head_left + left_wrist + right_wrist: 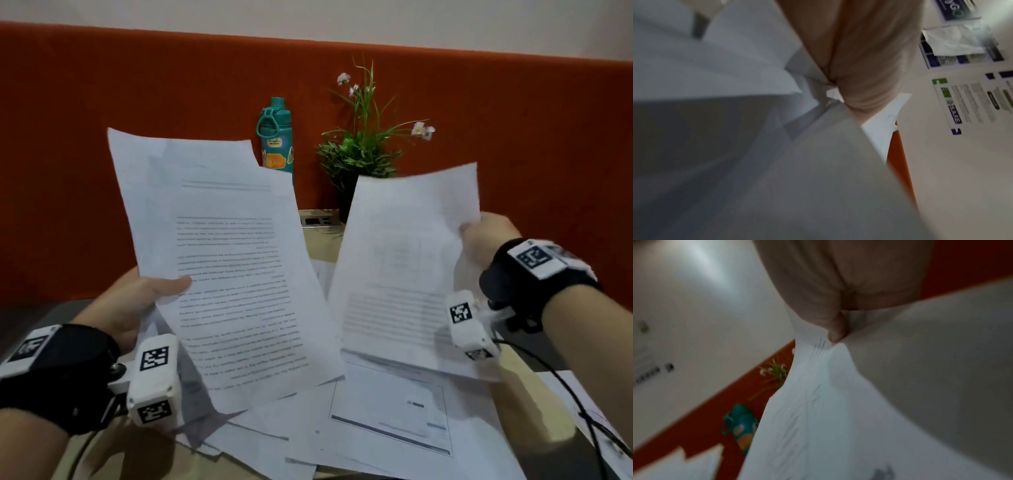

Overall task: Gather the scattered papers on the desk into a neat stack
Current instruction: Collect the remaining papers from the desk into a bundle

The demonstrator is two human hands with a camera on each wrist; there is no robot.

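My left hand [144,301] holds a bundle of printed sheets [226,260] upright above the desk, thumb on the front page; in the left wrist view the hand [859,48] pinches the sheets [756,81] at their edge. My right hand [486,240] pinches another printed sheet [404,267] by its right edge, lifted beside the bundle; the right wrist view shows the hand [834,308] gripping that sheet [828,402]. Several loose papers [387,411] lie overlapping on the desk under both hands.
A teal water bottle [276,137] and a potted plant [363,147] stand at the back against the orange partition [102,137]. A socket strip [318,219] sits behind the papers. Black cables [565,387] run along the right of the desk [322,243].
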